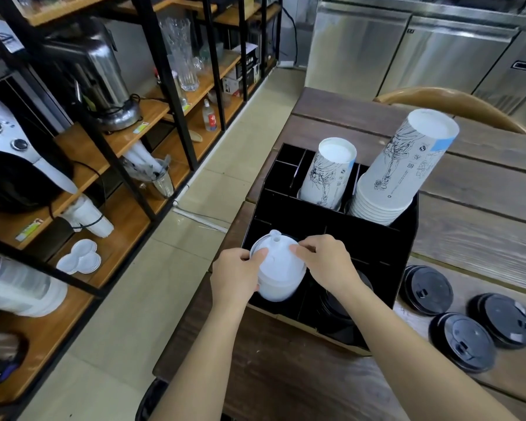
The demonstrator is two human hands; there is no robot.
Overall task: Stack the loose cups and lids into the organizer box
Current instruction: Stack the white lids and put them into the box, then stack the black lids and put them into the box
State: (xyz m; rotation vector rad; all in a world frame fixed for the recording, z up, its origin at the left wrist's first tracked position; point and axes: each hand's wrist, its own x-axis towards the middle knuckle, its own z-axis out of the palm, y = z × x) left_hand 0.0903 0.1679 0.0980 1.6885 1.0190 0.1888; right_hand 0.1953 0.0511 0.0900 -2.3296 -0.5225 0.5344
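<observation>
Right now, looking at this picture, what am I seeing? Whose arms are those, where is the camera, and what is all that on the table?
There is no machine here: a person does the work with bare hands. The one camera sits on the person's head and looks forward and down, so both arms reach in from the bottom edge.

The left hand and right hand together hold a stack of white lids over the front left part of a black organizer box on a wooden table.

At the back of the box stand two stacks of printed paper cups, upside down: a short one and a taller leaning one. Three piles of black lids lie loose on the table to the right. Shelves with kitchen gear line the left.
</observation>
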